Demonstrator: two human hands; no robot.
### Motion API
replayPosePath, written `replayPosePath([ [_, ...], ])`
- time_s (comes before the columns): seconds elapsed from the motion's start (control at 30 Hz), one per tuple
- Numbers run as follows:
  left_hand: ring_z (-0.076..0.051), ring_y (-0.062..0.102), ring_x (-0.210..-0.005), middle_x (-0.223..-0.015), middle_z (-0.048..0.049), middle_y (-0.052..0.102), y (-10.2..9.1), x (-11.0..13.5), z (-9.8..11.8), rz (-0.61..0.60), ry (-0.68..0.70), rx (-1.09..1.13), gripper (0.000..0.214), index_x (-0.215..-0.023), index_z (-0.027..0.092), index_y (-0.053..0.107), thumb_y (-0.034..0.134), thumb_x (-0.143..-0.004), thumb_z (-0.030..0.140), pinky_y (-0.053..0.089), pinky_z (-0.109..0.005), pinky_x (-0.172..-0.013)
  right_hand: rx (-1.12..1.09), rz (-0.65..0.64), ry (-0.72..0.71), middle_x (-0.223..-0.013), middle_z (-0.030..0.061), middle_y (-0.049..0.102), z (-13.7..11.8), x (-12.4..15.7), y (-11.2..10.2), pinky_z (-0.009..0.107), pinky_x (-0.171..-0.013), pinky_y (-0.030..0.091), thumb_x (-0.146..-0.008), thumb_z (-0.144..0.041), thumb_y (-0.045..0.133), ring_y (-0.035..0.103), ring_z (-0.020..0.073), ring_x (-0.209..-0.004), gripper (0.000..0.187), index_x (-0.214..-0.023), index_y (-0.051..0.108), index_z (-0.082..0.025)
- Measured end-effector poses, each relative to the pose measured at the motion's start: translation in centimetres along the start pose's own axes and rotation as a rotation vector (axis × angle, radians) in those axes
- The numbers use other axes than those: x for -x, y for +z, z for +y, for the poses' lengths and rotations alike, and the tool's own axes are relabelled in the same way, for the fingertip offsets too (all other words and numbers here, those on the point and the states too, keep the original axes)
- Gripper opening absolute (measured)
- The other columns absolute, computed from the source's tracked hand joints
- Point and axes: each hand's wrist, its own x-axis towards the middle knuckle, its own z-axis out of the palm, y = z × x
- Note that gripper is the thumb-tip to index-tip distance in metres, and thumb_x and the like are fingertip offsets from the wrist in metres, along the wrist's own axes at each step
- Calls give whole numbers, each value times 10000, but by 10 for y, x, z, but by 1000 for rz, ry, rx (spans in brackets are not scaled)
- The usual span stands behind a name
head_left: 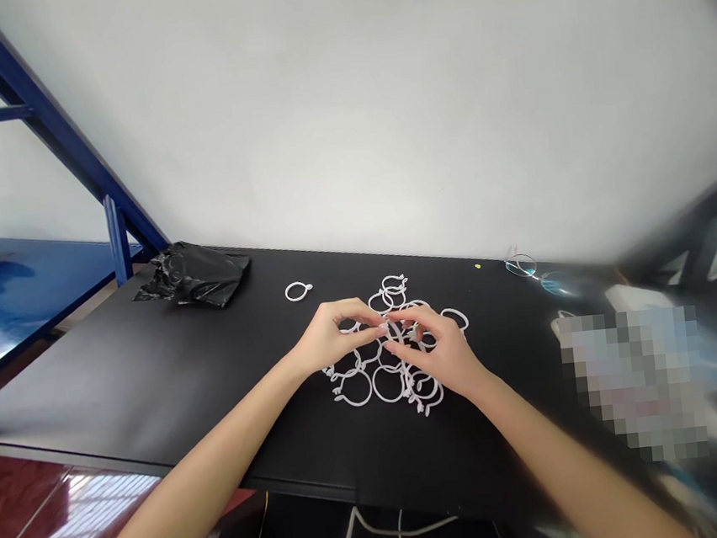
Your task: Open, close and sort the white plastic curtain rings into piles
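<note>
My left hand and my right hand meet above a loose pile of white plastic curtain rings on the black table. Thumb and fingers of both hands pinch one white curtain ring between them, seen nearly edge-on. My fingertips partly cover it, so I cannot make out whether its clasp is fastened. Several rings in the pile overlap, and some show small knobbed ends at a gap. A single curtain ring lies apart, behind and to the left of the pile.
A crumpled black plastic bag rests at the table's back left. Eyeglasses lie at the back right, near a blurred, pixelated item. A blue metal frame stands at left, and a white wall closes off the back.
</note>
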Motion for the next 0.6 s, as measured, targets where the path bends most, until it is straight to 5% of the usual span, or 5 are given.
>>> replayPosePath([
  [0.1, -179, 653, -868, -925, -68, 678, 2, 0, 1, -2, 6, 11, 197, -958, 190, 709, 699, -826, 337, 560, -341, -808, -159, -30, 43, -1032, 71, 663, -3, -1, 1, 275, -536, 553, -814, -318, 686, 619, 167, -767, 257, -1063, 681, -253],
  [0.23, -200, 620, -1016, -1107, -81, 632, 3, 1, 3, -23, 54, -72, 472, -1154, 216, 615, 797, -725, 291, 546, -358, -890, -412, 68, 140, -1024, 72, 685, -5, -2, 5, 343, -709, 617, -792, -330, 720, 665, 200, -883, 254, -1024, 670, -241],
  [0.6, -182, 664, -975, -1098, -85, 666, 14, 2, -2, 12, 42, -42, 245, -1066, 178, 626, 675, -846, 275, 570, -357, -897, -455, 190, 123, -1053, 75, 694, -1, 4, 21, 374, -824, 616, -848, -313, 670, 674, 238, -1025, 90, -868, 682, -227],
])
